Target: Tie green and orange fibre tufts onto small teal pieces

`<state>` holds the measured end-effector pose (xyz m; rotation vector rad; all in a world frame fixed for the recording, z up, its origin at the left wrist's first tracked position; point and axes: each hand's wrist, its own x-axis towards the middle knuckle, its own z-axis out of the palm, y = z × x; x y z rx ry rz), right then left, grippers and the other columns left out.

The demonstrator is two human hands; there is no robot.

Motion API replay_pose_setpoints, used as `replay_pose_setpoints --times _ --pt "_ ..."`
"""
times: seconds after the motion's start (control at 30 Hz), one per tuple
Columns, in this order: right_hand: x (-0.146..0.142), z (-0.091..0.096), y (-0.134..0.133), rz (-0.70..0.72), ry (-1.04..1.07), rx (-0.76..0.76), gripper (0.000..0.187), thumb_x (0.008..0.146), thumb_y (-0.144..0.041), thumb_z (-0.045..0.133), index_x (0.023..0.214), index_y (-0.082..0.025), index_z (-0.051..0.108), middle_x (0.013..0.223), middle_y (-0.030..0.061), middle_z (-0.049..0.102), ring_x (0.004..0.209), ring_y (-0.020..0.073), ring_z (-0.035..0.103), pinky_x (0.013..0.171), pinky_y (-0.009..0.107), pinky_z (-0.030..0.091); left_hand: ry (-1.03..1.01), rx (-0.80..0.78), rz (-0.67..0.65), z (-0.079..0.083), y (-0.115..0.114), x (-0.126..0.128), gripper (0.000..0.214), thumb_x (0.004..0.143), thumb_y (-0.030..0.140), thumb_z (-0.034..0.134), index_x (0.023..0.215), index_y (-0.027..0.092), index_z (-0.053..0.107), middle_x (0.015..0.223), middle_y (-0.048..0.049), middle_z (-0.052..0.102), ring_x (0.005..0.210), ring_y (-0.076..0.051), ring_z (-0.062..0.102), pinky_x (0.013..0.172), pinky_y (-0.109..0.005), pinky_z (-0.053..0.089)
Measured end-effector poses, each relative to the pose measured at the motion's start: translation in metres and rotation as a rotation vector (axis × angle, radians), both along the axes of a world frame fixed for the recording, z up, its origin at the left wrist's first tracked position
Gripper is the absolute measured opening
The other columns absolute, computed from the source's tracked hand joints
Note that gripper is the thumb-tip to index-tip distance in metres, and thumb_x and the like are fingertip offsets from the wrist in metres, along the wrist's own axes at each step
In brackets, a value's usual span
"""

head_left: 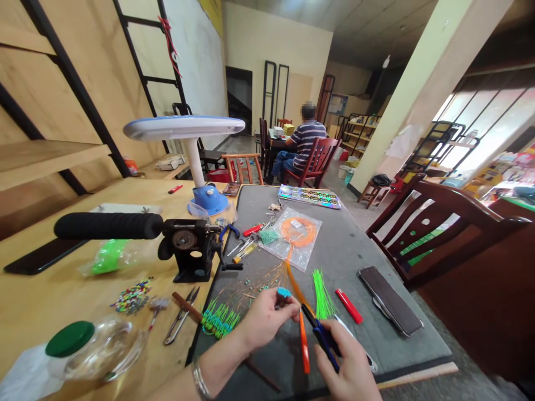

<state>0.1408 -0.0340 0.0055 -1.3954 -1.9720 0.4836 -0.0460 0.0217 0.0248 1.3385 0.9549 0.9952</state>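
My left hand [265, 317] is closed, thumb and forefinger pinched at the tip of a narrow orange strip [304, 345] that hangs below them. A turquoise patch [283, 292] shows at the forefinger; whether it is a wrap or a separate piece I cannot tell. My right hand [346, 362] is closed around blue-handled pliers [325, 337], their dark jaws right beside the left fingertips. Left of my left wrist lies a bunch of green strands with turquoise beads [219, 318]. Loose bright green strands [322, 295] lie beyond my hands, and a red lighter [349, 306] beside them.
A phone [390, 301] lies at the right. Beyond is a clear bag of orange line [298, 231]. At left are a black hand-cranked vise [192, 250], thread snips [181, 316], mixed beads [132, 296], a green-lidded jar [70, 338] and a lamp [209, 199]. A person [308, 142] sits behind.
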Motion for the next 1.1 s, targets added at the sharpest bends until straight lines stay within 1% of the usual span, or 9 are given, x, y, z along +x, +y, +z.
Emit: replay_pose_setpoints --times 0.13,0.27,0.4,0.63,0.83,1.1 --pt "-0.0029 -0.0014 0.0012 -0.004 0.017 -0.03 0.02 0.08 -0.023 0.052 0.097 -0.02 0.061 0.082 0.0043 0.068 0.072 0.0182 0.064 0.065 0.024 0.051 -0.008 -0.035 0.014 0.0002 0.0 0.0002 0.013 0.074 0.026 0.063 0.067 0.015 0.063 0.063 -0.0033 0.068 0.066 -0.017 0.061 0.069 -0.027 0.047" --pt "-0.0014 0.0005 0.0017 0.004 0.023 -0.042 0.022 0.08 -0.023 0.052 0.1 -0.019 0.061 0.085 0.005 0.069 0.075 0.0186 0.065 0.067 0.024 0.051 0.006 -0.012 0.009 0.0022 0.0001 -0.0007 0.015 0.075 0.027 0.063 0.066 0.014 0.064 0.064 -0.0037 0.068 0.067 -0.017 0.061 0.071 -0.027 0.047" --pt "0.0007 0.0005 0.0026 0.006 0.024 -0.052 0.022 0.081 -0.022 0.051 0.101 -0.019 0.061 0.088 0.0057 0.07 0.079 0.0192 0.066 0.069 0.024 0.052 -0.004 -0.007 0.011 0.0003 0.001 -0.0005 0.015 0.075 0.027 0.063 0.067 0.014 0.064 0.064 -0.0035 0.068 0.066 -0.016 0.061 0.071 -0.027 0.047" --pt "-0.003 -0.0033 0.0048 0.025 0.026 -0.056 0.019 0.081 -0.023 0.051 0.098 -0.019 0.06 0.08 0.0039 0.068 0.07 0.0173 0.063 0.063 0.024 0.049 -0.042 -0.076 0.028 -0.0024 0.0 0.0015 0.012 0.072 0.025 0.065 0.068 0.014 0.063 0.063 -0.003 0.067 0.065 -0.017 0.063 0.069 -0.028 0.048" --pt "-0.0041 0.0021 0.0043 0.019 0.008 -0.055 0.019 0.081 -0.023 0.049 0.095 -0.018 0.061 0.076 0.004 0.068 0.065 0.017 0.063 0.06 0.023 0.048 -0.041 -0.075 0.027 -0.0005 -0.0001 0.0007 0.008 0.071 0.021 0.064 0.068 0.014 0.063 0.061 -0.0031 0.068 0.065 -0.018 0.064 0.069 -0.028 0.048" --pt "-0.0038 -0.0005 0.0032 0.007 -0.006 -0.088 0.02 0.081 -0.025 0.05 0.095 -0.017 0.063 0.076 0.0053 0.068 0.063 0.0178 0.061 0.06 0.025 0.046 -0.053 -0.093 0.039 -0.0038 0.0007 0.0012 0.008 0.07 0.021 0.066 0.07 0.014 0.063 0.061 -0.0023 0.067 0.065 -0.018 0.064 0.069 -0.029 0.048"
